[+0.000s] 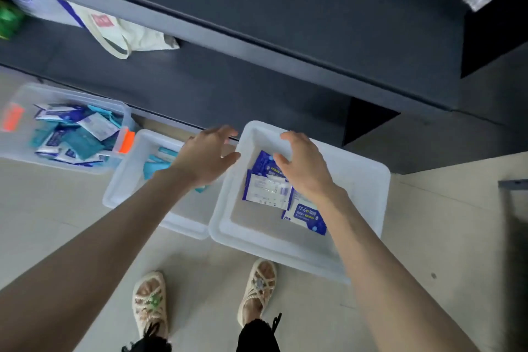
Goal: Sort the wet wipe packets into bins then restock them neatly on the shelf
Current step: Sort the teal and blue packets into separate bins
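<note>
**both hands empty over the right bin, blue packets just under the right one**

head view. looking straight down at the right bin (364, 190), white, set on the floor. in its left half, a small loose heap of blue packets (264, 164). on top, a white-faced packet (267, 190) lying flat, long axis roughly crosswise from the left wall toward the middle, slightly tilted. on the near side of the heap, a packet marked 75% (307, 216), partly hidden under the forearm.

holding nothing in the right hand (304, 168): palm down, fingers loosely bent and spread, directly above the far end of the heap, inside the bin's walls. contact with the topmost packet: cannot tell.

holding nothing in the left hand (205, 156) either: fingers relaxed, thumb pointing toward the right bin's left rim, hovering just outside that rim.

just left of the right bin, the middle bin (125, 180) with a few teal packets (155, 167). further left, well apart, a see-through bin (17, 148) with orange latches, heaped with mixed packets (74, 134). beyond the right bin's far rim, the dark shelf (257, 88), with a cloth tote bag (134, 34) far off to the left. on the near side, two sandalled feet (150, 303).

judging by the heaped see-through bin, sorting not yet done and restocking not begun. for any pick from the heap, right hand clearly nearer: packets straight below and slightly nearward of its fingertips. probably easiest to pinch the white-faced packet across its short width. left hand better placed for steadying the left rim.
</note>
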Demonstrator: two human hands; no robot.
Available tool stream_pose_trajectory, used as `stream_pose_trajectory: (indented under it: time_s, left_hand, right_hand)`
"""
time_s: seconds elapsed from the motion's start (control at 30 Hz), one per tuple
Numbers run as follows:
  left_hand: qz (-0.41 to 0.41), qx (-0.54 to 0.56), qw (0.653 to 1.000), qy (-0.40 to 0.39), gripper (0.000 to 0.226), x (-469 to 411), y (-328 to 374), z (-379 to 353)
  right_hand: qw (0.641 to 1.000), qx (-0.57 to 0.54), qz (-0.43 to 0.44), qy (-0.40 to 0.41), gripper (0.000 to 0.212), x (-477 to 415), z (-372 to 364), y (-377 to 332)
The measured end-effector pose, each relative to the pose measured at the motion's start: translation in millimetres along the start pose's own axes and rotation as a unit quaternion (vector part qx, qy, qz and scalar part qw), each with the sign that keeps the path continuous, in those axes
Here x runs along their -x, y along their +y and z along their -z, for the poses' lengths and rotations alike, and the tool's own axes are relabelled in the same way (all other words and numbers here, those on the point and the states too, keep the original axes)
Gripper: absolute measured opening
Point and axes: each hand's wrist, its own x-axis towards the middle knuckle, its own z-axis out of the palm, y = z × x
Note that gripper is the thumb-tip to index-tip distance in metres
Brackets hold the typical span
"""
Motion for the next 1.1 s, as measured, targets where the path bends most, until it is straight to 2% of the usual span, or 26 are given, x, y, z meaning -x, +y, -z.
stream_pose_trajectory:
  time_s: [0.13,0.3,0.43,0.6,0.83,1.1]
  left_hand:
    - [0.012,0.019,0.999,0.04,0.041,31,-50,51]
    - [0.011,-0.002,0.997,0.072,0.039,78,-149,113]
    - [0.027,0.005,0.997,0.067,0.038,121,-252,150]
    - [0.089,0.014,0.996,0.027,0.039,145,-375,177]
    - [0.16,0.064,0.985,-0.015,0.037,116,-495,189]
    - [0.225,0.124,0.963,-0.078,0.029,29,-631,170]
  right_hand:
    - [1.0,0.0,0.023,0.005,0.042,4,-8,-77]
    - [0.999,-0.005,0.032,0.02,0.042,8,-52,-193]
    - [0.999,-0.021,0.02,0.027,0.039,5,-117,-288]
    - [0.998,-0.059,0.012,-0.025,0.034,-17,-208,-385]
    - [0.995,-0.074,-0.002,-0.067,0.033,-90,-291,-453]
    - [0.982,-0.118,-0.078,-0.123,0.039,-213,-396,-496]
